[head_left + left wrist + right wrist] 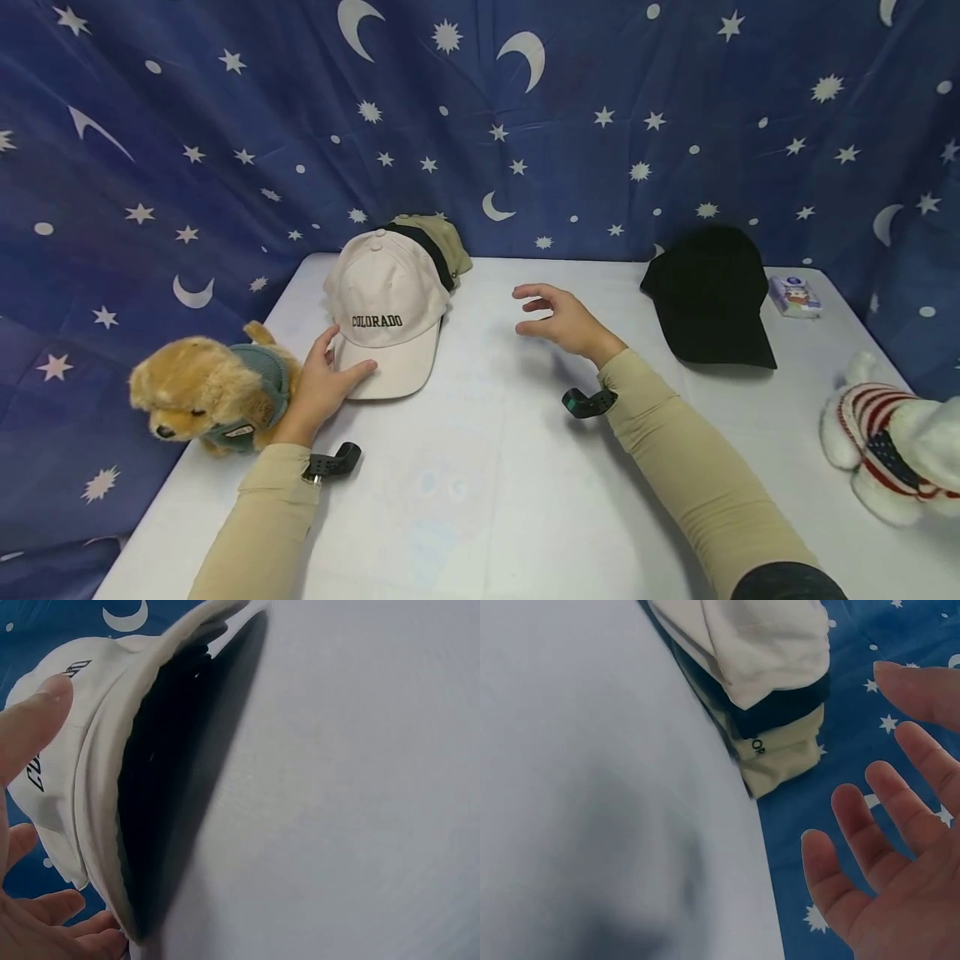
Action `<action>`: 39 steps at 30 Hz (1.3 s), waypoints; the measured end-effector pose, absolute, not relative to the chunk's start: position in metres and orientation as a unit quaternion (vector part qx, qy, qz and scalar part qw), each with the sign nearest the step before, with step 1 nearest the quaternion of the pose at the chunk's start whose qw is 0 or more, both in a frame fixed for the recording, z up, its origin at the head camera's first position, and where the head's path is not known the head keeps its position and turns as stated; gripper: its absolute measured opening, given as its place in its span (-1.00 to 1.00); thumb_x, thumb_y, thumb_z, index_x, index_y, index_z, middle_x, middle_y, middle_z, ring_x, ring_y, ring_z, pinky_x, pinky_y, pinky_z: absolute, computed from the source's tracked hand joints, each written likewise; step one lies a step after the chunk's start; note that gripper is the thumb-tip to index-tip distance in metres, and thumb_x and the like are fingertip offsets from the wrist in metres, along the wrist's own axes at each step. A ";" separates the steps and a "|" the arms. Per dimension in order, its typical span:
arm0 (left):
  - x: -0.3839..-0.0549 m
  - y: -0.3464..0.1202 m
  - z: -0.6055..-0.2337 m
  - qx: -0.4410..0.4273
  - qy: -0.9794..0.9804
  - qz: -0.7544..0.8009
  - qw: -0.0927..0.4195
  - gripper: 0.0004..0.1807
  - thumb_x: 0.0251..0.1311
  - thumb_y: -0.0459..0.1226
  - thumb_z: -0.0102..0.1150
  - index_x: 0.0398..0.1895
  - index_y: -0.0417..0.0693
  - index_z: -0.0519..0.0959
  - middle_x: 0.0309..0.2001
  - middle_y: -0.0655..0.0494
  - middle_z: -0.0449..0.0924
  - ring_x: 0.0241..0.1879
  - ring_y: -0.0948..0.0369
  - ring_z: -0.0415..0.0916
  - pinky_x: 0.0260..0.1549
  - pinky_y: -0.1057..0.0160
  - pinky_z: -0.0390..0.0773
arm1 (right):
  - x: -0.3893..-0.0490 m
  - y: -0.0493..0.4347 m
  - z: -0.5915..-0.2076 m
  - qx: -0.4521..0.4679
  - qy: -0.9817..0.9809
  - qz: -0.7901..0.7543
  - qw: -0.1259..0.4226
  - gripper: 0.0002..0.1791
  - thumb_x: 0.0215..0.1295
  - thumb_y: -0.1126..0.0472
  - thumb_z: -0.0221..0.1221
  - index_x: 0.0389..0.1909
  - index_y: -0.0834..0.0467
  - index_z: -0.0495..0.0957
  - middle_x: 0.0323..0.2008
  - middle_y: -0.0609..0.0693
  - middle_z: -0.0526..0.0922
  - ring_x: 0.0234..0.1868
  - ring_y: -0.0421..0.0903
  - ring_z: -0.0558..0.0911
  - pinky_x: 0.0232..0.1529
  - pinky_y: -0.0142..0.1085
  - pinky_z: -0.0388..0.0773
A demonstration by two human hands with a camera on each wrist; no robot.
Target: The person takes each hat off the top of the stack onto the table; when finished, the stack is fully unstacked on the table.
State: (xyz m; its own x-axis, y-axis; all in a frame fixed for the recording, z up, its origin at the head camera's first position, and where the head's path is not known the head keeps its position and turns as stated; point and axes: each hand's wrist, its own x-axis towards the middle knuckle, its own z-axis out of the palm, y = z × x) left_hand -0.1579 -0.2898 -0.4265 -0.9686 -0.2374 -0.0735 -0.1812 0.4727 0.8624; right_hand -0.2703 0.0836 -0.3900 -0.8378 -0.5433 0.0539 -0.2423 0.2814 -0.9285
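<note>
White cap (386, 287): far left on the white table (487, 467), upright, its brim toward the near side and COLORADO across its front.
Dark cap (787, 709): directly behind the white cap, showing only as a band.
Tan cap (446, 237): rearmost of the three, at the far edge.
Left hand (321, 392): at the left side of the white cap's brim, thumb spread well away from the fingers; whether it touches or bears on the cloth, I cannot tell.
Right hand (566, 321): above the table, right of the caps and apart from them, fingers loosely bent and spread, with nothing in its hold.
Cap row: three caps sit nested one behind another, so the gathering looks largely done there (the front one may want only straightening or letting go).
Black cap (708, 292): far right, apart from the row; if it belongs with them, adding it is what is left.
Neighbours: a plush dog (198, 383) beside the left hand, a small box (795, 297) just right of the black cap.
</note>
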 end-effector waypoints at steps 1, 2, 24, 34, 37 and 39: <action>-0.158 -0.291 -0.427 0.125 -0.858 -0.498 0.028 0.11 0.18 -0.10 0.43 0.62 -0.06 -0.11 0.56 -0.28 -0.17 0.50 -0.20 -0.08 0.41 -0.11 0.03 | -0.270 0.082 -0.391 -0.252 0.787 -0.545 0.139 -0.38 0.22 0.34 0.36 0.32 0.22 0.44 0.34 0.10 0.41 0.29 0.13 0.42 0.20 0.07 0.42; -0.159 -0.292 -0.427 0.128 -0.858 -0.496 0.026 0.11 0.18 -0.09 0.43 0.62 -0.06 -0.10 0.56 -0.28 -0.16 0.49 -0.20 -0.07 0.41 -0.11 0.05 | -0.269 0.081 -0.392 -0.255 0.786 -0.545 0.139 -0.38 0.22 0.33 0.36 0.32 0.22 0.44 0.34 0.10 0.41 0.29 0.13 0.43 0.19 0.06 0.42; -0.165 -0.303 -0.435 0.110 -0.866 -0.488 -0.020 0.09 0.17 -0.12 0.44 0.60 -0.15 -0.07 0.55 -0.33 -0.18 0.53 -0.18 -0.21 0.45 -0.04 -0.07 | -0.263 0.022 -0.405 -0.287 0.802 -0.494 0.174 -0.31 0.20 0.13 0.38 0.35 0.17 0.43 0.33 -0.01 0.43 0.26 0.02 0.47 0.23 -0.04 0.40; -0.167 -0.300 -0.435 0.105 -0.860 -0.500 -0.009 0.11 0.17 -0.20 0.44 0.61 -0.12 -0.12 0.57 -0.28 -0.22 0.53 -0.16 -0.21 0.46 -0.01 -0.09 | -0.276 -0.003 -0.391 -0.305 0.806 -0.483 0.155 -0.28 0.23 0.06 0.39 0.38 0.17 0.40 0.35 -0.02 0.44 0.32 0.01 0.42 0.28 -0.08 0.38; -0.164 -0.299 -0.435 0.101 -0.860 -0.501 -0.003 0.12 0.15 -0.24 0.46 0.62 -0.12 -0.12 0.56 -0.32 -0.23 0.51 -0.22 -0.20 0.45 -0.05 -0.08 | -0.277 -0.011 -0.384 -0.316 0.803 -0.482 0.152 -0.28 0.22 0.09 0.40 0.38 0.17 0.40 0.35 0.00 0.42 0.36 0.01 0.37 0.27 -0.07 0.40; -0.163 -0.299 -0.435 0.093 -0.861 -0.500 0.005 0.12 0.13 -0.27 0.47 0.61 -0.14 -0.11 0.55 -0.36 -0.23 0.50 -0.25 -0.19 0.44 -0.08 -0.07 | -0.278 -0.017 -0.378 -0.323 0.802 -0.479 0.151 -0.27 0.21 0.10 0.40 0.38 0.16 0.39 0.37 0.00 0.40 0.38 0.00 0.33 0.27 -0.10 0.40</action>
State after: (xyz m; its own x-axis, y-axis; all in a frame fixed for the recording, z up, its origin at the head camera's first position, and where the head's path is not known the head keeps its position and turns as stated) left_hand -0.1626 -0.2993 -0.4348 -0.9827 -0.1648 -0.0842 -0.1547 0.4819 0.8625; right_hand -0.2780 -0.0168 -0.3778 -0.7460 -0.6625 0.0676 -0.3739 0.3327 -0.8657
